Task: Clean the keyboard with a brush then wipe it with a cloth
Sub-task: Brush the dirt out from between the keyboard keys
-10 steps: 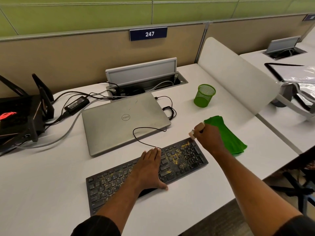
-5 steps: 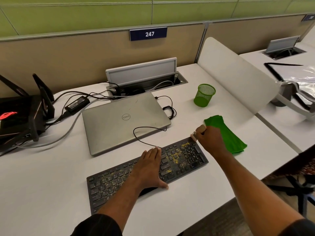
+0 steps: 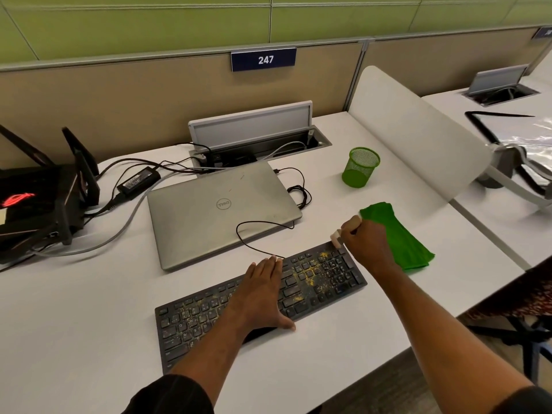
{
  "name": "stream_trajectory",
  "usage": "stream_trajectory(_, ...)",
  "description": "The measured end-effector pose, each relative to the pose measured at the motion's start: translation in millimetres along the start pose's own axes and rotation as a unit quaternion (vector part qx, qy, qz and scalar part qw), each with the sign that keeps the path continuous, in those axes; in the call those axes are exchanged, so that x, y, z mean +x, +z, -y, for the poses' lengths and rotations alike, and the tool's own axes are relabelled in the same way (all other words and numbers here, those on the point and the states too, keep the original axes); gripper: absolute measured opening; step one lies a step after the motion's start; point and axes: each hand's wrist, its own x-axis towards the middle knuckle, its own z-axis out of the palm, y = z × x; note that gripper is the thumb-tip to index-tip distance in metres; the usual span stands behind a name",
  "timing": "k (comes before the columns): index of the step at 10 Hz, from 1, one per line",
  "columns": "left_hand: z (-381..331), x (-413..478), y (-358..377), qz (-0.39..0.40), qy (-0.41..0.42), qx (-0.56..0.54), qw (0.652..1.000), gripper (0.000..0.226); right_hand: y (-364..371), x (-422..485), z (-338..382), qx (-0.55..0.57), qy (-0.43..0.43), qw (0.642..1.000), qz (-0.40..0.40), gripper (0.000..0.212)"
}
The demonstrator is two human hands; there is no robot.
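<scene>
A black keyboard [image 3: 322,279] lies slanted on the white desk, sprinkled with yellow crumbs, thickest on its right half. My left hand [image 3: 263,289] lies flat on the middle of the keyboard with straight fingers. My right hand [image 3: 366,242] grips a small brush [image 3: 336,238] whose pale bristle end touches the keyboard's far right corner. A folded green cloth [image 3: 403,237] lies on the desk just right of that hand, partly hidden by it.
A closed silver laptop [image 3: 215,210] sits behind the keyboard, with the keyboard's thin black cable looping over it. A green mesh cup [image 3: 360,167] stands at the back right. A black router [image 3: 33,201], a power brick and cables fill the left. A white divider [image 3: 418,138] bounds the right.
My right hand has lowered the brush from above the desk onto the keyboard's far right corner. My left hand has stayed flat on the keys.
</scene>
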Motion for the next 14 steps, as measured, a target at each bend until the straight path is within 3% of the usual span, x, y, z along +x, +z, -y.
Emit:
stream_trajectory(2,1.5,-0.9,0.9,0.001,-0.006,0.002,1.000,0.142,8.3,-8.8,10.0,-0.006,-0.032,0.998,0.044,0.044)
stream_trajectory(3,1.6,-0.2,0.5,-0.007,-0.008,0.000,1.000,0.142,12.4,-9.7,16.0,-0.007,-0.035,0.998,0.047,0.050)
stream_trajectory(4,1.7,-0.5,0.6,-0.010,-0.009,0.002,1.000,0.142,6.3,-4.7,14.5,0.013,-0.008,0.998,0.055,0.035)
stream_trajectory(5,1.7,-0.7,1.1,-0.008,-0.009,0.004,1.000,0.143,-0.2,0.5,11.1,-0.003,-0.013,0.999,0.029,0.035)
stream_trajectory(6,2.1,-0.3,1.6,-0.005,-0.009,0.000,1.000,0.143,1.6,-0.1,10.4,-0.001,-0.017,0.999,0.039,0.043)
stream_trajectory(8,0.7,0.0,0.0,-0.004,-0.012,-0.002,1.000,0.142,6.8,-13.1,28.2,-0.032,-0.035,0.994,0.102,0.041)
stream_trajectory(10,0.9,-0.3,1.4,-0.002,-0.013,-0.002,1.000,0.142,-1.5,-9.2,23.7,0.030,0.017,0.998,0.051,0.030)
stream_trajectory(11,0.6,0.1,1.4,0.000,-0.013,-0.003,1.000,0.142,-1.7,-12.0,20.2,0.014,0.020,0.999,0.043,0.035)
stream_trajectory(12,0.4,0.1,1.2,-0.001,-0.013,-0.002,1.000,0.142,5.4,-16.0,21.7,0.008,0.024,0.998,0.065,0.028)
stream_trajectory(14,-1.1,0.8,-0.9,-0.006,-0.015,0.004,1.000,0.141,9.9,-24.6,31.6,0.011,0.005,0.997,0.075,0.035)
